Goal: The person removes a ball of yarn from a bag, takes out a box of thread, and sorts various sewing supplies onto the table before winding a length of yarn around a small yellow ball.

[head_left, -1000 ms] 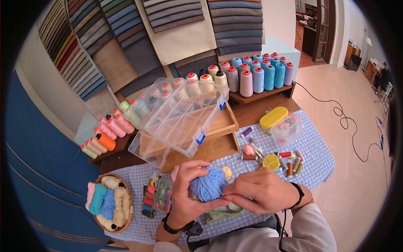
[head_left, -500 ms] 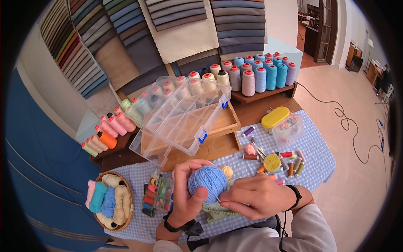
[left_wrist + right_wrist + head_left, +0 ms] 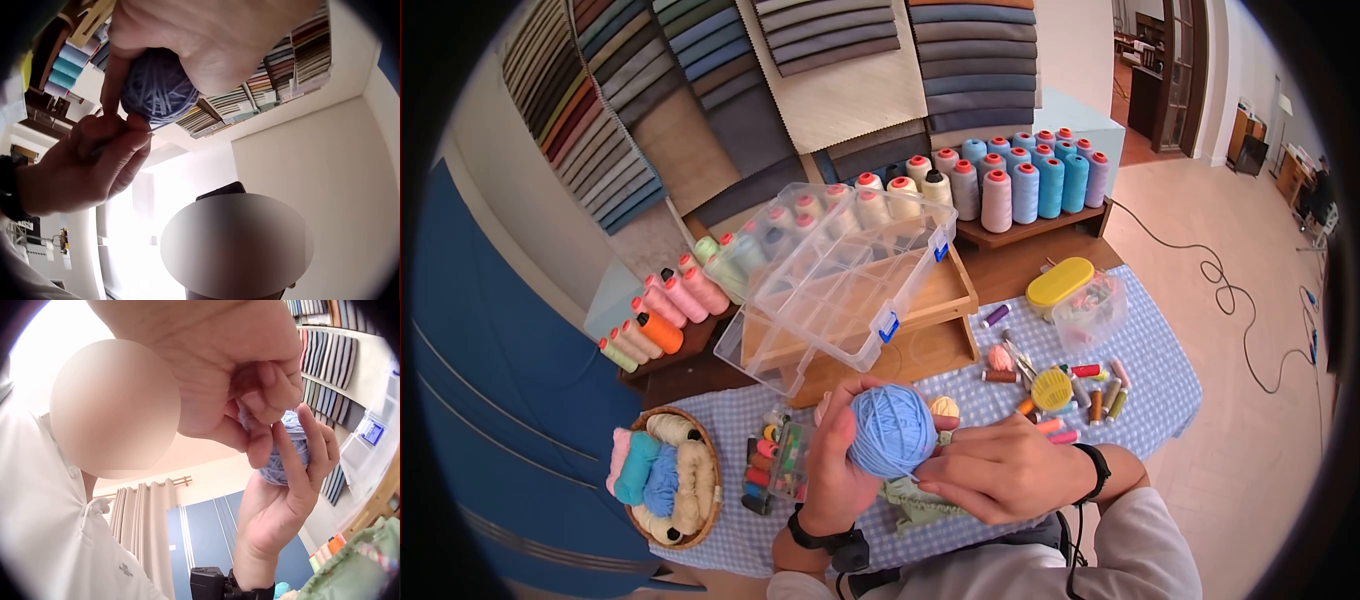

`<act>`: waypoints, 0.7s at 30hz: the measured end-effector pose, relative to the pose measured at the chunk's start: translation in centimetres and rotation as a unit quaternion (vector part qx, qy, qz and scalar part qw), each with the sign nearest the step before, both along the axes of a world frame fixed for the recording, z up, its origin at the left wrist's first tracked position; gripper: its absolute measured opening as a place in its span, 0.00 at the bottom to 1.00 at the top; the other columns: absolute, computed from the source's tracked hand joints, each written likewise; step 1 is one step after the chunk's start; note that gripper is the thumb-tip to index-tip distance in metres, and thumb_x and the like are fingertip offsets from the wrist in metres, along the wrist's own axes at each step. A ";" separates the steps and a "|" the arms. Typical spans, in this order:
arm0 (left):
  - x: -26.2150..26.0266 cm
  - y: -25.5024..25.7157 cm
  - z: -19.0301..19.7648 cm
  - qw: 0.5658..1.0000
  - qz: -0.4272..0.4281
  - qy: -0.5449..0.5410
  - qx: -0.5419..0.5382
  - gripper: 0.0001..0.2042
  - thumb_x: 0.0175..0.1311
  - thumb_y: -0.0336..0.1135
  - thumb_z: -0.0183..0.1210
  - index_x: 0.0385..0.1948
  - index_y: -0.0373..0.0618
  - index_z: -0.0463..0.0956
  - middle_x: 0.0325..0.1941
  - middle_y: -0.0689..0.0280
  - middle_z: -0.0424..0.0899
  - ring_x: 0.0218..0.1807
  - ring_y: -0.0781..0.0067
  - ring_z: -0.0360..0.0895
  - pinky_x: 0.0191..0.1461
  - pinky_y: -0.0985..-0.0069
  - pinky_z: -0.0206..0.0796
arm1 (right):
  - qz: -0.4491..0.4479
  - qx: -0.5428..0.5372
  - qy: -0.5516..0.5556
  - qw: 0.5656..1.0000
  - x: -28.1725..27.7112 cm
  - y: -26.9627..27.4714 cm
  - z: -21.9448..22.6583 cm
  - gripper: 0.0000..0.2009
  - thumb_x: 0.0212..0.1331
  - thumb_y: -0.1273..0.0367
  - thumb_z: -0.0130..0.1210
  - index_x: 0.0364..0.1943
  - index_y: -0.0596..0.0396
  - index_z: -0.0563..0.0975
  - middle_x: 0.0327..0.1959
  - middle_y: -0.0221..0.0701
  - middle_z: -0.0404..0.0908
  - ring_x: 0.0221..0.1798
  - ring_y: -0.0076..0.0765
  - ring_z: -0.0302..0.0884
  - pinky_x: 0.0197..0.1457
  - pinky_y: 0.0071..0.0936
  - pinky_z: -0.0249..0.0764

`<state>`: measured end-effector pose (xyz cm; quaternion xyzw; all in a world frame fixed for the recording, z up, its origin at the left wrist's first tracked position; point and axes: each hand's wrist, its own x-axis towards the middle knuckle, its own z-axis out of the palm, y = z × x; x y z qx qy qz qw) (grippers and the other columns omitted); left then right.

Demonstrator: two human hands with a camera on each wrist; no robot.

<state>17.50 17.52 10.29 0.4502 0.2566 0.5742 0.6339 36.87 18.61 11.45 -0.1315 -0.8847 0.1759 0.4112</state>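
Note:
In the head view my left hand grips a ball of blue yarn, with its fingers behind the ball. My right hand is close against the ball's lower right side, its fingers curled and the fingertips pinching the yarn strand. A short length of that strand shows between the ball and the right fingertips in the left wrist view. Seen from the right wrist, the left fingers wrap around the ball. Below the hands lies a piece of ruffled green fabric, partly hidden by them.
A basket of yarn skeins stands left, beside a small clear box of threads. Behind is a clear divided case on a wooden stand. Small spools and scissors lie right on the checked cloth, near a yellow-lidded box.
The left hand has turned the yarn ball, and its thumb, seen in front of the ball half a second ago, has moved off the front. The right hand stays beside it, still pinching the strand.

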 end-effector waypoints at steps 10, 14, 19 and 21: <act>-0.9 0.3 -1.7 0.997 -0.080 -0.003 0.004 0.32 0.61 0.50 0.61 0.59 0.38 0.59 0.52 0.57 0.74 0.55 0.65 0.75 0.60 0.67 0.68 | 0.001 -0.026 0.052 0.998 -0.3 -0.1 -0.4 0.05 0.56 0.71 0.60 0.32 0.58 0.78 0.23 0.32 0.75 0.24 0.35 0.76 0.20 0.30 0.69; -0.2 0.2 -1.0 0.996 -0.024 0.066 -0.052 0.36 0.54 0.61 0.61 0.53 0.39 0.66 0.52 0.51 0.74 0.53 0.61 0.73 0.58 0.66 0.66 | -0.004 -0.038 0.038 0.999 -0.2 0.1 -0.2 0.05 0.57 0.71 0.59 0.32 0.57 0.77 0.22 0.33 0.74 0.24 0.36 0.75 0.20 0.31 0.69; -1.2 1.1 -1.8 0.990 -0.087 -0.058 -0.092 0.31 0.57 0.50 0.63 0.54 0.33 0.66 0.51 0.54 0.76 0.52 0.62 0.78 0.57 0.64 0.71 | -0.018 -0.040 0.027 0.999 -0.3 0.2 -0.3 0.05 0.57 0.71 0.59 0.34 0.58 0.77 0.22 0.34 0.75 0.24 0.37 0.76 0.21 0.31 0.70; -1.0 0.4 -0.4 0.992 -0.055 -0.062 -0.091 0.31 0.57 0.50 0.63 0.53 0.32 0.67 0.50 0.52 0.77 0.52 0.61 0.79 0.57 0.63 0.72 | -0.019 -0.039 0.048 0.998 -0.5 0.4 -0.6 0.05 0.57 0.71 0.59 0.34 0.59 0.77 0.23 0.35 0.77 0.25 0.39 0.77 0.24 0.33 0.72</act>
